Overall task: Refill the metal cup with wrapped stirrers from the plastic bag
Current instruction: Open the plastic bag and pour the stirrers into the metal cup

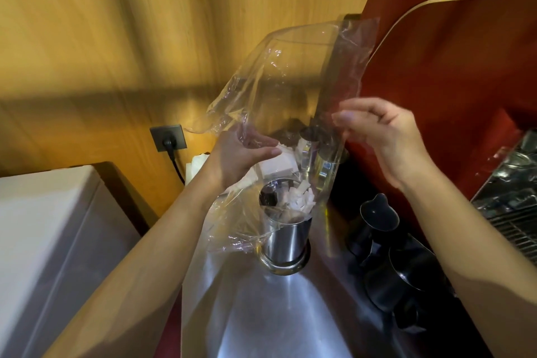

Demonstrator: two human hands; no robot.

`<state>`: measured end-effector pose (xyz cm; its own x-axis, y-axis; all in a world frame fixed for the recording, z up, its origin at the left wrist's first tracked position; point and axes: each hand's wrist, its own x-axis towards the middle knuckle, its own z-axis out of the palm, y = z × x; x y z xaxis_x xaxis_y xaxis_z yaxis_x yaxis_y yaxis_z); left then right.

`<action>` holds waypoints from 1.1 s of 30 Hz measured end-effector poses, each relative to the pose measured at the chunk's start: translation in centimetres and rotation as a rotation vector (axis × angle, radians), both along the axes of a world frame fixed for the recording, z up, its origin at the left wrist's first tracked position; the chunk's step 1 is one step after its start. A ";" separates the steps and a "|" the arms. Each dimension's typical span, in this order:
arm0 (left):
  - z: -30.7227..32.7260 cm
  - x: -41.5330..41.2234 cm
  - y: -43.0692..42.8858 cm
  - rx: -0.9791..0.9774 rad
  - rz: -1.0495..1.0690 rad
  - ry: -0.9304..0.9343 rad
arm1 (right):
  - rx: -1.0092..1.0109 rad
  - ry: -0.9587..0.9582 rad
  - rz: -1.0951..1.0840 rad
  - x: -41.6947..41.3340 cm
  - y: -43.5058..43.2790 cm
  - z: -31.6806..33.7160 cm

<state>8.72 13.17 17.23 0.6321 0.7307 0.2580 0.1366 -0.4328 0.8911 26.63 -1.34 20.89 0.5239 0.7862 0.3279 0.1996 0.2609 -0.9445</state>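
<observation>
1. At the far left a pale box-shaped appliance stands beside the steel worktop, and a dark wall socket with a black plug sits on the wooden wall behind; neither plays a part in the refill.

2. The left hand pinches the lower left edge of the clear, crinkled plastic bag, fingers closed on the film. It probably holds there to steer the bag's mouth over the cup.

3. The bag hangs upside down above the cup, its closed end lifted toward the wall and its open end draped around the cup's rim. That tilt suits tipping the contents straight in. The upper part of the bag looks empty.

4. The shiny cylindrical metal cup stands upright on the worktop, just below both hands. White paper-wrapped stirrers bunch in its mouth, seen through the film; whether all have left the bag cannot be told.

5. The right hand grips the bag's right edge between thumb and fingers, higher than the left, likely keeping the film taut and raised.

6. Right of the cup, two dark metal pitchers stand on the worktop, near but apart from it; their contents are not visible.
</observation>
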 end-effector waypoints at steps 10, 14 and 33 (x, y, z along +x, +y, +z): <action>-0.3 -1.9 1.3 -0.212 0.010 -0.122 | 0.030 0.041 -0.155 0.3 0.3 -1.3; 0.2 -2.4 2.1 -0.181 0.128 -0.287 | 0.127 -0.012 -0.111 0.9 0.9 1.3; -0.5 -7.6 2.6 -0.343 0.267 -0.288 | 0.148 0.032 -0.030 0.1 2.3 1.0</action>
